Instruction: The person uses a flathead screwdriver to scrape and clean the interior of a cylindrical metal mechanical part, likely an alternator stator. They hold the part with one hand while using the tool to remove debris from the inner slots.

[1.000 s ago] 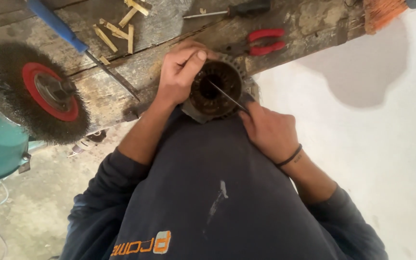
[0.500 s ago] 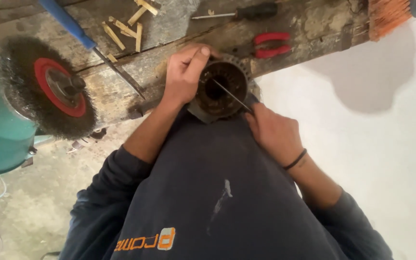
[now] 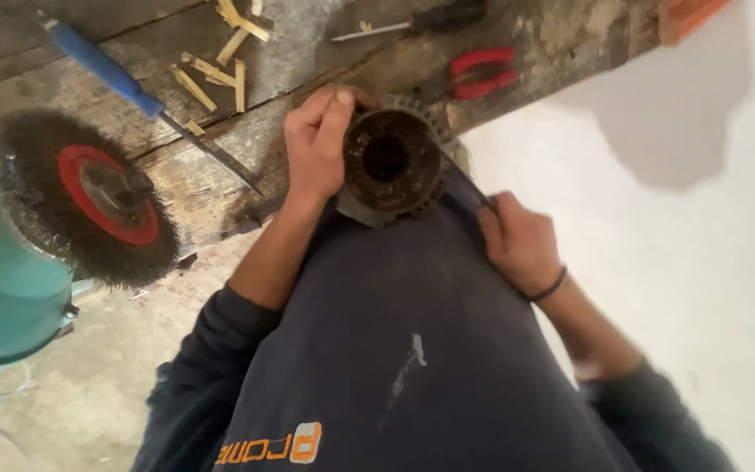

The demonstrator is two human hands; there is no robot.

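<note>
A round, rusty metal part with a toothed rim and a dark centre hole [image 3: 392, 160] rests against my lap at the edge of a worn wooden bench [image 3: 220, 188]. My left hand [image 3: 316, 144] grips its left side, fingers curled over the rim. My right hand [image 3: 517, 245] is lower right of the part, off it, closed around a thin dark metal tool [image 3: 469, 185] whose tip points up toward the part's right edge. The tool is blurred and partly hidden by my fingers.
A wire brush wheel with a red hub [image 3: 89, 197] sits on a teal grinder [image 3: 2, 280] at left. On the bench lie a blue-handled screwdriver [image 3: 107, 74], wooden slivers [image 3: 216, 70], a black-handled screwdriver [image 3: 421, 19] and red-handled pliers [image 3: 482, 72]. A white wall [image 3: 683, 227] is at right.
My right hand has pulled the thin tool out of the part's centre and moved down to the right. The left hand keeps its grip on the part.
</note>
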